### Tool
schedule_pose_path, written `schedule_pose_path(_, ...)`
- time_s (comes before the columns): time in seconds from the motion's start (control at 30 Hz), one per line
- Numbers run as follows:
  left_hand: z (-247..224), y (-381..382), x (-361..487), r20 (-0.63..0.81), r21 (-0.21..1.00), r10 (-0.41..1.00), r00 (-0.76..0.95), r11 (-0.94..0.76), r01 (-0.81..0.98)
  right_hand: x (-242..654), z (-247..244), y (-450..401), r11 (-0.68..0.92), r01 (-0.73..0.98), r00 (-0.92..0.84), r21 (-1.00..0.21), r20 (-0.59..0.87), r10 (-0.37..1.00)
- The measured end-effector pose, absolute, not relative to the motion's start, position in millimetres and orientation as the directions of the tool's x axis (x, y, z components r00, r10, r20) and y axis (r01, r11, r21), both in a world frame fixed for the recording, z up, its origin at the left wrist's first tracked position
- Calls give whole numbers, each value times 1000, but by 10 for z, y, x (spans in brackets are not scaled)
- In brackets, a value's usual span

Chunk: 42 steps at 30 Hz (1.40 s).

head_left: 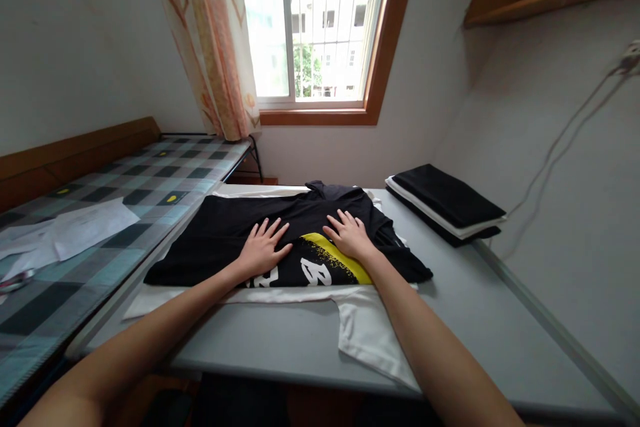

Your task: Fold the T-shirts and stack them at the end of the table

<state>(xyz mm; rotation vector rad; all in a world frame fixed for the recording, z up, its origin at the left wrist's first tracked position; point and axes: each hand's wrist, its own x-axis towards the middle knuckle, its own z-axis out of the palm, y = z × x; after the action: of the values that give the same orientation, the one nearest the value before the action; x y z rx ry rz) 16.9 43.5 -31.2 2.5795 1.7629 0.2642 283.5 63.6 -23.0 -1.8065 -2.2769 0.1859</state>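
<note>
The black shirt [210,240] lies on the surface [280,340] over a white garment [155,300]; it should handle light, soft and limp, best pinched at its left corners. The left grip [263,250] rests flat mid-shirt, fingers spread, holding nothing; the right grip [349,235], likewise splayed, covers some yellow print [361,273]. The pointed right end [417,268] may be a sleeve.

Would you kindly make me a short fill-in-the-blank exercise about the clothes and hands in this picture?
The left hand and the right hand both lie on a ____ shirt.
The band printed beside the letter B is ____.
The sleeve sticking out from under that shirt, toward the near edge of the table, is ____.
The stack of folded clothes lies to the person's ____.
Missing words: black; yellow; white; right.
</note>
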Motion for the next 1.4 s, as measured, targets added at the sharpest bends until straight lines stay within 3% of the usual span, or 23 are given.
schedule_pose_path(0.17, -317, 408, 198, 134, 100, 933, 333, -347, 933, 2878, -247, 763, 163, 967, -165, -195, 2, 986)
schedule_pose_path(0.43, -332, 411, 192, 136, 108, 928, 346, -361, 926, 3019, -137, 1268, 59, 980, -44, -189, 85, 995)
schedule_pose_path(0.57, -330, 416, 186, 141, 110, 925, 354, -370, 923, 3201, -184, 1476, 64, 984, -28, -168, 205, 978)
schedule_pose_path(0.77, -322, 423, 185, 133, 122, 922, 363, -379, 917, 3338, -353, 1537, -30, 947, 136, -319, 317, 939)
schedule_pose_path(1.03, -289, 383, 183, 144, 132, 921, 361, -380, 916, 3433, -405, 1590, 29, 885, 172, -465, 384, 907)
schedule_pose_path(1.17, -160, 382, 236, 218, 113, 894, 391, -421, 900, 3428, -403, 1588, 30, 863, 199, -505, 394, 897)
schedule_pose_path(1.4, 137, 1028, 590, 299, 363, 869, 393, -485, 796, 3416, -404, 1584, 16, 858, 227, -513, 407, 885)
